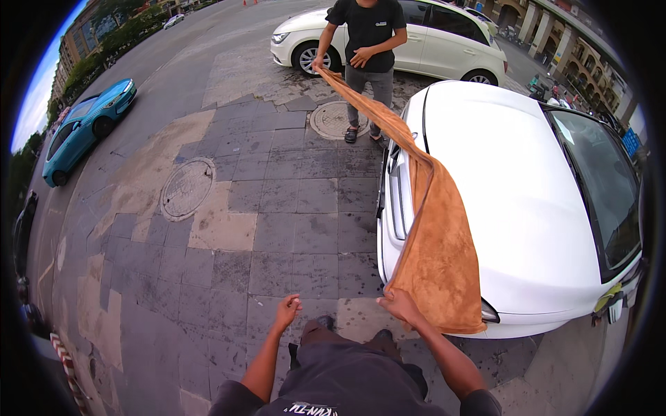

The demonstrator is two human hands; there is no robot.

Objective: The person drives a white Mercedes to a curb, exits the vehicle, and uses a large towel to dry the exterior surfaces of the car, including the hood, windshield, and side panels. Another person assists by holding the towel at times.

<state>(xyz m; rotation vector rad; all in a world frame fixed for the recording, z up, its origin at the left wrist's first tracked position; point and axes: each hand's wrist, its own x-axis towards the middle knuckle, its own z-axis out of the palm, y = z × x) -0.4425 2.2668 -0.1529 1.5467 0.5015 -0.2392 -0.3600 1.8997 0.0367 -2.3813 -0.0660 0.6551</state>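
Note:
My right hand (399, 305) grips a near corner of a large orange-brown drying towel (445, 249), beside the front corner of a white car (510, 182). The towel lies partly over the hood's front edge and the grille, its near part spread wide, its far part narrow and stretched through the air. A co-worker's hand (318, 61) holds the towel's far end. My left hand (287, 310) is raised over the pavement with its fingers curled, apart from the towel; nothing shows in it.
A co-worker (369, 41) stands past the car's front, with a second white car (432, 44) behind. A blue-green car (86, 125) is on the road at the left. Two round manhole covers (188, 189) lie in the paved ground. A yellow-green cloth (607, 297) hangs near the car's side mirror.

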